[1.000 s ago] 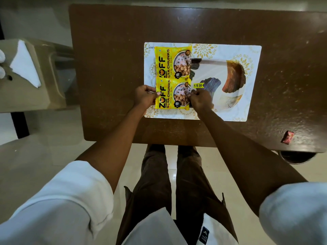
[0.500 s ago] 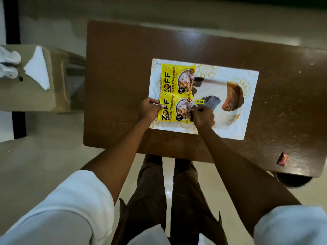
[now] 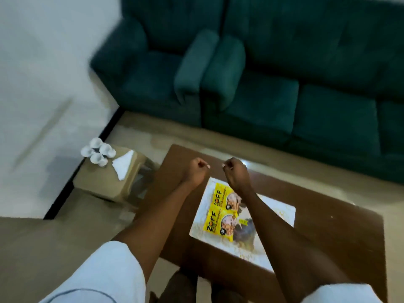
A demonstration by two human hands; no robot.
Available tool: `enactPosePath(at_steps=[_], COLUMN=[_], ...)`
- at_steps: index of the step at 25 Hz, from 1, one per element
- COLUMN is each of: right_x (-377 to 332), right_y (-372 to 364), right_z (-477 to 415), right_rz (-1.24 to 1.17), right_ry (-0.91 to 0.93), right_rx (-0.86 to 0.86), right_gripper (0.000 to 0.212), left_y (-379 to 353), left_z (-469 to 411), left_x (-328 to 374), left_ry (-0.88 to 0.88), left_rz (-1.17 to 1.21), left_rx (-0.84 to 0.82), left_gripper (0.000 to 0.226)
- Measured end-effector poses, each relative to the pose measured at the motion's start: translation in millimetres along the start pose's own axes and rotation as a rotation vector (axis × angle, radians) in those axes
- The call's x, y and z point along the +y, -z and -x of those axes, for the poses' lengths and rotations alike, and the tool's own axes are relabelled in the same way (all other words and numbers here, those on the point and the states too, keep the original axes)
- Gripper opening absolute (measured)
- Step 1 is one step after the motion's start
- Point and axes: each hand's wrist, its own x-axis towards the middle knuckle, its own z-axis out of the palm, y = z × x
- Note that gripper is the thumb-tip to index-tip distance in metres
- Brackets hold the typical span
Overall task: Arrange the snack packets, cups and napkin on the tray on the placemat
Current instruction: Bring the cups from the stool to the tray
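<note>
Two joined yellow snack packets (image 3: 218, 213) lie on the white patterned placemat (image 3: 277, 213) on the brown table (image 3: 338, 237). My left hand (image 3: 195, 169) and my right hand (image 3: 235, 171) hover above the table's far-left part, fingers curled shut, holding nothing. Both are lifted off the packets. Several white cups (image 3: 98, 151) and a folded white napkin (image 3: 122, 166) sit on a tan stool (image 3: 102, 184) to the left of the table. My right forearm hides part of the placemat's picture. No tray is clearly visible.
A dark green sofa (image 3: 284, 68) stands behind the table across a strip of beige floor. A white wall with a black skirting runs along the left. My legs show under the table's near edge.
Both hands have let go of the snack packets and risen above the table. The head camera has swung up and left, bringing the sofa, cups and napkin into view.
</note>
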Motion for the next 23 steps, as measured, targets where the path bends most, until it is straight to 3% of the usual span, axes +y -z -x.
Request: enactPosePath(at_steps=[5,10,17,23], right_x=[-180.3,-335.4,-483.3,-550.7], right_y=[54.3,61.1,-9.7,-85.7], right_z=[-8.5,31.0,99.3,138.8], right_rz=[0.055,0.035,0.022,0.082], right_ry=[0.294,0.533,0.790,0.825], right_rx=[0.023,0.004,0.054,0.033], right_gripper=[0.036,0.067,0.072,0.071], left_y=[147.1,294.8,465.7,556.1], left_z=[45.9,94.2,147.3,165.0], left_x=[94.4,127.3,75.2,5.6], left_ry=[-0.141,-0.237,-0.269,-0.227], left_rz=[-0.054,0.002,-0.032,-0.016], left_rx=[0.211,0.476,0.637,0.661], left_gripper=[0.021,0.022,0.023,0.028])
